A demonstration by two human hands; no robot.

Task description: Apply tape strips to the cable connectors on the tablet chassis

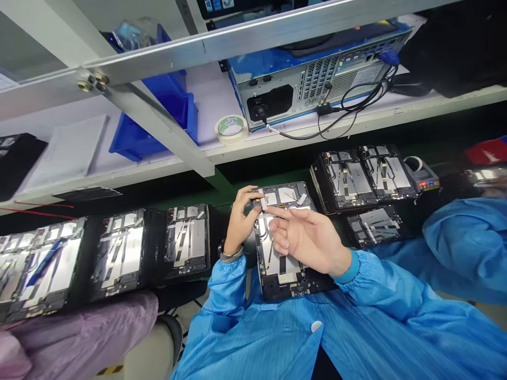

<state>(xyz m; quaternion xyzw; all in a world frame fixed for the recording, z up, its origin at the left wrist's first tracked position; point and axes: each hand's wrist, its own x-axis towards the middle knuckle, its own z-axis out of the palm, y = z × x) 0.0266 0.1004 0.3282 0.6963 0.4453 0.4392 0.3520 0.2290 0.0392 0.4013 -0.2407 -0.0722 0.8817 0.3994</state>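
An open-backed tablet (279,266), its silver battery plates, cables and boards exposed, lies in front of my body. Its upper left edge is gripped by my left hand (240,219), with thumb and index finger bent over the corner beside a small white strip (263,203). My right hand (307,237) is over the tablet's middle, palm turned partly up. Its index finger stretches to that same corner, close to the left thumb, while the other fingers curl loosely with nothing visible in them. Whether the index fingertip touches the strip, I cannot tell.
More opened tablets stand in stacks to the left (188,237) and right (344,179). Above is a shelf with a tape roll (232,129), a blue bin (154,126) and a computer case (309,87). Co-workers' sleeves show at right (467,243) and lower left (91,338).
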